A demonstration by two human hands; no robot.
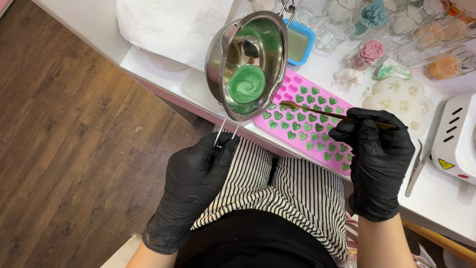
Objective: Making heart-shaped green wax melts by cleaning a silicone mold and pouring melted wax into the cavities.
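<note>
While tilted over pink mold (317,130), left-hand (198,173) steel pot (248,64).

Dark wooden plank floor (59,129) lies beside a white worktable (441,198).

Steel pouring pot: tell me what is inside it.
The steel pouring pot, tilted by the left hand, holds a swirled pool of green liquid with a thin green film on its wall. The pot bottom beneath the pool is covered.
</note>
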